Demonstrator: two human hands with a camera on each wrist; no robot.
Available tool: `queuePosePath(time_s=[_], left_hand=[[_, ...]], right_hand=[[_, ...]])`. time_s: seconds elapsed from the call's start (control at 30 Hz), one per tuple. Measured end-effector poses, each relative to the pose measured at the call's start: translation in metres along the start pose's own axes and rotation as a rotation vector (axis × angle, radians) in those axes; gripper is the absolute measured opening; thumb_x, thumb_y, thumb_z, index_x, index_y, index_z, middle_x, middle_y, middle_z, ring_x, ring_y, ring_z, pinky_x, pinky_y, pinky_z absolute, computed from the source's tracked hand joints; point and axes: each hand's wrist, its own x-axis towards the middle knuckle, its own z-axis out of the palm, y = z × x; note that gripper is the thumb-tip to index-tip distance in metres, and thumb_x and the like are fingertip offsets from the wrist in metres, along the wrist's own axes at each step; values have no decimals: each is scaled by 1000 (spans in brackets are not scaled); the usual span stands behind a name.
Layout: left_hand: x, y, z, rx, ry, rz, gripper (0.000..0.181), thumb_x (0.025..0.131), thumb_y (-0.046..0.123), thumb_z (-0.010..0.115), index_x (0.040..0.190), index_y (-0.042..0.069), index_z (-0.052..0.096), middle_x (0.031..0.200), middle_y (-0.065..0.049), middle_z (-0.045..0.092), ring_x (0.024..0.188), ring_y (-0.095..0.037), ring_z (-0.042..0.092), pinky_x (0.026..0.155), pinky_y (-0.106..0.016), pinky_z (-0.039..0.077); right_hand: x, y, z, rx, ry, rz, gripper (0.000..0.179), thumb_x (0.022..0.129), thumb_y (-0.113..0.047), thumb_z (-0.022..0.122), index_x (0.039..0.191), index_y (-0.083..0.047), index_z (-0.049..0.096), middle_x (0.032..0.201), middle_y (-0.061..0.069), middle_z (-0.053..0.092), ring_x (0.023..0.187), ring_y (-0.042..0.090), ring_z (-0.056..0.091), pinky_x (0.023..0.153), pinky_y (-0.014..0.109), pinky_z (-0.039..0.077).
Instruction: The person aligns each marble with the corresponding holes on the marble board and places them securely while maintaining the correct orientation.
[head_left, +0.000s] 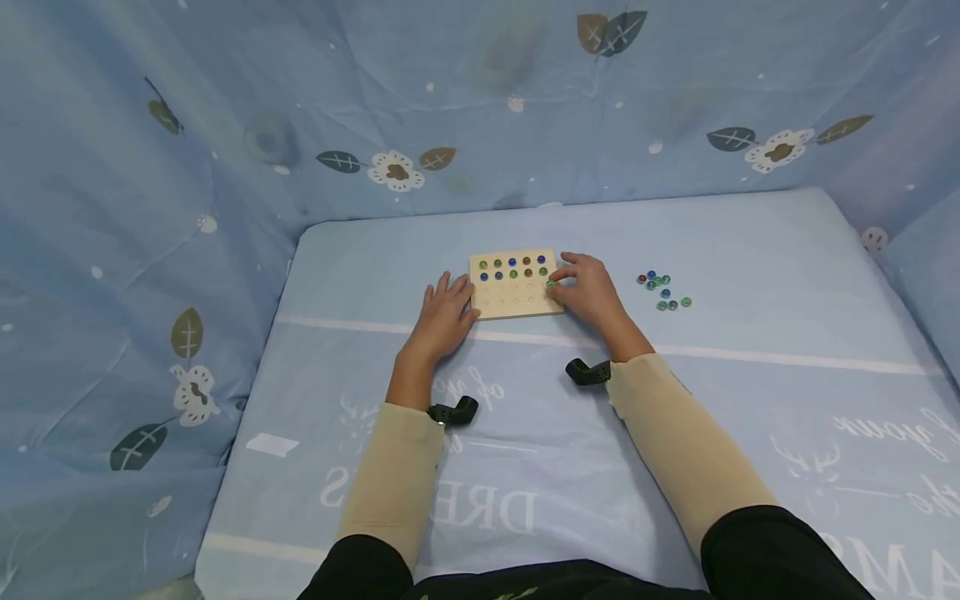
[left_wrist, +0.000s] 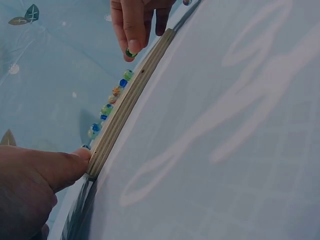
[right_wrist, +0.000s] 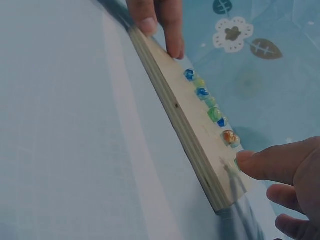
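A pale wooden board [head_left: 516,310] with rows of shallow round hollows lies on the table. Glass marbles [head_left: 512,262] in blue, green, yellow and amber fill its two far rows; the two near rows show bare hollows. My left hand [head_left: 441,318] rests at the board's left edge, fingers extended, the thumb touching the near left corner. Over the right side of the board, my right hand [head_left: 591,293] pinches a green marble [left_wrist: 131,53] between thumb and index finger. In the right wrist view the thumb mostly hides that marble.
Several loose marbles [head_left: 666,293] in red, blue and green lie scattered on the table right of the board. Pale blue cloth with printed lettering covers the table [head_left: 750,267]. A blue patterned curtain [head_left: 487,100] hangs behind. A white patch [head_left: 272,445] lies at the left.
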Motion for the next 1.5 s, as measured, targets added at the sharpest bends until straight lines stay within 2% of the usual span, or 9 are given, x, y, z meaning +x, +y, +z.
queuePosePath(time_s=[0.3,0.6,0.83,1.2,1.5], left_hand=[[1,1,1,-6,-16,10,58,99,36,47,149,14,28,158,-2,18,146,-24,-3,118,-49,0],[2,1,4,-53,-7,12,61,99,37,46,150,15,24,157,1,19,147,-20,3,119,-43,1],[2,1,4,-89,-15,0,63,99,37,45,152,14,18,158,1,15,147,-18,3,120,-40,1],[1,-1,4,-73,-16,4,59,99,37,44,150,14,25,158,1,18,147,-19,4,120,-42,3],[0,-4,2,-96,-8,12,59,99,37,46,150,14,27,157,1,19,147,-20,4,119,-43,2]], right_hand=[[4,7,6,9,12,15,26,83,-23,72,101,-4,73,147,10,40,140,34,25,114,49,24],[2,5,7,6,14,8,24,84,-22,71,101,-5,74,147,13,39,141,36,22,114,52,23],[4,4,7,2,17,2,23,84,-22,71,100,-6,74,147,13,40,141,37,22,115,51,22],[5,1,7,-10,9,16,24,84,-23,71,101,-7,74,147,11,39,141,34,23,115,50,22],[4,0,6,3,-13,16,25,84,-23,70,103,-7,73,148,11,39,141,34,25,114,50,24]])
